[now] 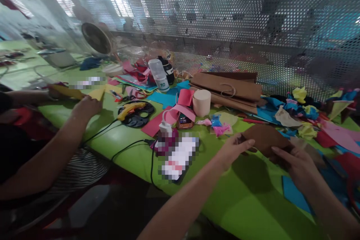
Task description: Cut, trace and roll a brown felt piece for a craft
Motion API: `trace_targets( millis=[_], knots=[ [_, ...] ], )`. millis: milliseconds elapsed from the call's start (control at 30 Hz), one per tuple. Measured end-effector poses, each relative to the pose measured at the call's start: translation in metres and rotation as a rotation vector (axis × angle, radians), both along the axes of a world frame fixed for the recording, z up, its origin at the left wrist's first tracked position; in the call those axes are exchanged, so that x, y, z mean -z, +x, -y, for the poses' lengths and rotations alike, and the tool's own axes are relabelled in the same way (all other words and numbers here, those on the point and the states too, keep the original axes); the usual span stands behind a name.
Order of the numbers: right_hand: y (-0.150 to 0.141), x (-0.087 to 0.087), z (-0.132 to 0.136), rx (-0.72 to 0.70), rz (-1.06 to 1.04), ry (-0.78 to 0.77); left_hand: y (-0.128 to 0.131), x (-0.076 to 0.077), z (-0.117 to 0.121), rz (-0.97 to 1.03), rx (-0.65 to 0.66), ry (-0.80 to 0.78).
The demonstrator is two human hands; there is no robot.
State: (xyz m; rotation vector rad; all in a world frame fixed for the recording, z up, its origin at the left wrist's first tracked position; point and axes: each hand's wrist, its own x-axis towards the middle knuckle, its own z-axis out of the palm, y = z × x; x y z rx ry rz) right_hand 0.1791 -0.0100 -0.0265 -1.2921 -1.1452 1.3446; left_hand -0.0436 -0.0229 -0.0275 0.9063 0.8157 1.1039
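Between my two hands a piece of brown paper (263,139) is held up over the green table, its upper edge curved. My left hand (234,149) pinches its left end, thumb on the near side. At the lower right edge, my right hand (296,159) grips the same sheet with the thumb on top. Its other fingers are partly hidden behind the paper. Under my right forearm lies a blue paper piece (295,193). Small blue and pink packets (221,125) sit just beyond my left hand.
A phone (180,159), a power strip (165,140) with cables and a glue gun (132,110) on a black tray lie to the left. Behind stand a paper roll (201,103), a clear cup (158,75) and folded brown sheets (225,90). A co-worker's hand (88,107) handles yellow paper.
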Motion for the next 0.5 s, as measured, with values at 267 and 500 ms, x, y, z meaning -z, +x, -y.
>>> trace_targets(
  millis=[267,500],
  knots=[
    [-0.004,0.004,0.002,-0.037,0.044,0.076,0.011,0.015,-0.006,-0.062,-0.124,-0.064],
    [0.019,0.002,-0.009,0.055,0.202,0.208,0.008,0.014,-0.006,-0.060,-0.172,-0.109]
  ],
)
